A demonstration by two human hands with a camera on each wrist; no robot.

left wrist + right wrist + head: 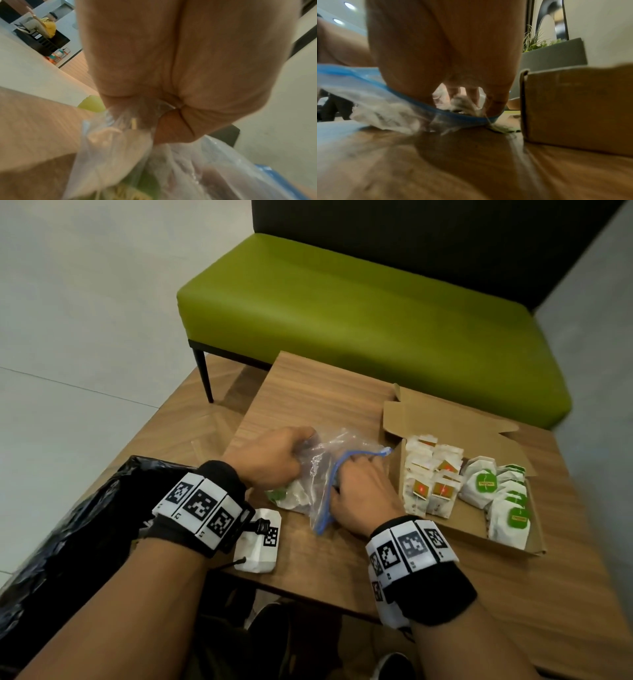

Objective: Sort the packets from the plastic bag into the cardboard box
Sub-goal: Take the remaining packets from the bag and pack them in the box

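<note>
Left hand grips plastic bag; right hand inside bag, grip unclear

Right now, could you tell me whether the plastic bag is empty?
Not empty: a green-labelled packet shows through the plastic bag, and the right hand reaches into its mouth.

It looks like an office lounge or a café seating area. A green padded bench stands behind a low wooden table, the floor is pale tile, recessed ceiling lights shine above, and a grey planter holds plants.
</note>
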